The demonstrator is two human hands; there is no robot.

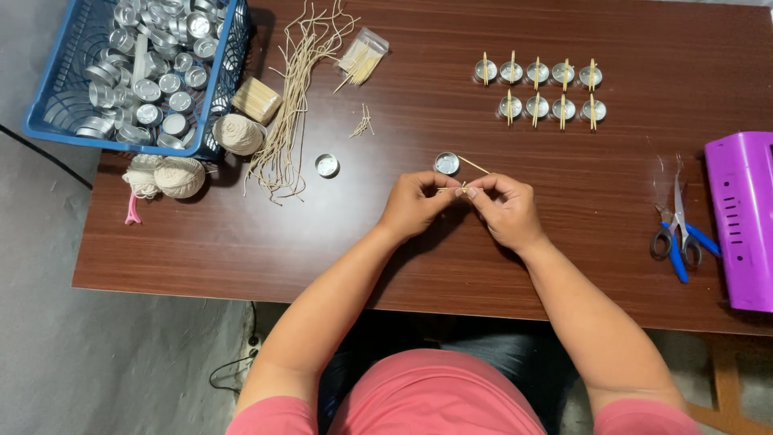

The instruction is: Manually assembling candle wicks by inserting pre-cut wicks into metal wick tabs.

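Pink shirt [435, 399] fills the bottom edge of my feed, both forearms reaching up onto the brown table [241, 242]. Left hand [415, 205] and right hand [503, 209] meet at mid-table, fingertips pinched together on a thin wooden stick [452, 188] held roughly level between them. I think a bit of wick is in the pinch too, but it's too small to tell from this view.

Just above the hands: one empty metal cup [446, 163] on the table, with another stick [473, 165] lying right beside it. A second loose cup [326, 165] sits further left, well apart from the hands.

Upper right: two rows of finished cups [538, 90], five on top and four below, each with a stick laid across its rim.

Upper left: blue basket [44, 121] full of empty metal cups, hanging partly over the table edge. Beside it, balls of cream string [238, 134], a bundle of sticks [256, 100], a loose spread of cut wick lengths [294, 105] and a clear packet of sticks [362, 58] (partly spilled).

Right side: blue-handled scissors [680, 238], near a purple plastic box [741, 217] at the frame edge.
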